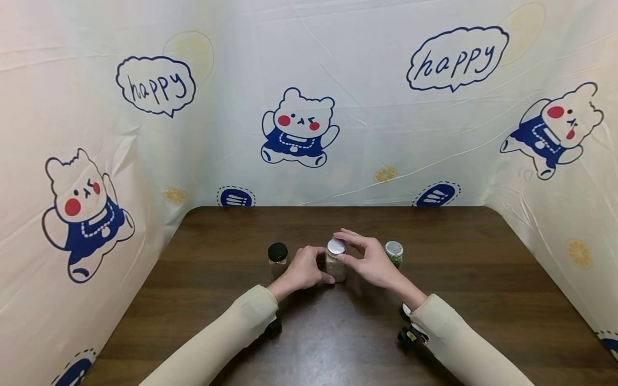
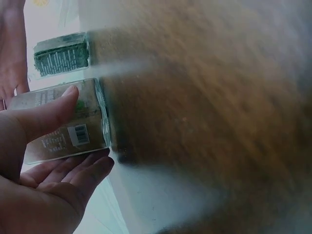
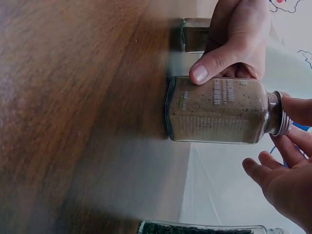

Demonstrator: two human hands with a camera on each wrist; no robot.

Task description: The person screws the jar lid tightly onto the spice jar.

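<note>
A square glass spice jar (image 1: pixel 336 271) of brownish powder stands upright on the table, between both hands. My left hand (image 1: pixel 304 268) grips its body, the thumb lying across one face (image 2: pixel 90 114) and the other fingers on the opposite side. On top sits a silver lid (image 1: pixel 336 246), also seen in the right wrist view on the jar's neck (image 3: pixel 273 114). My right hand (image 1: pixel 374 262) pinches that lid between thumb and fingers, its outer fingers held off the jar. The lid appears to be on the neck; whether it is loose, I cannot tell.
Left of my left hand stands a black-lidded jar (image 1: pixel 277 252), partly hidden by the hand. A silver-lidded jar with green contents (image 1: pixel 394 251) is behind my right hand. The brown wooden table (image 1: pixel 217 321) meets a printed cloth (image 1: pixel 367 134) at the back and sides.
</note>
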